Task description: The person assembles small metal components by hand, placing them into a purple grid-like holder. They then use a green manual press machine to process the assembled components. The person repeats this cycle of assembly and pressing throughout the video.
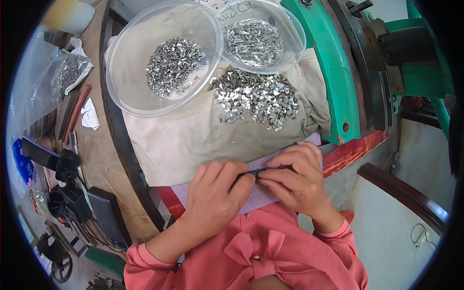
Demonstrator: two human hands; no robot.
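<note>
My left hand [214,193] and my right hand [300,180] meet close to my body, over a purple checked cloth [244,159]. Between them they grip a slim dark piece [253,172], largely covered by the fingers, so its kind is unclear. Both hands are closed, thumbs and fingertips pressed together on it. Beyond the hands, a heap of small flat silvery metal pieces [258,100] lies on a beige cloth [164,145]. Behind the heap stand two clear plastic tubs: the left tub [126,82] contains short metal pieces, the right tub [296,29] thin metal pins.
A green machine frame [340,96] with dark metal parts rises at the right. Along the left runs a wooden bench [108,164] carrying a bag of small parts [70,70], a red-brown bar [77,113] and a black device [108,215]. A red board edge [355,152] shows beneath the cloths.
</note>
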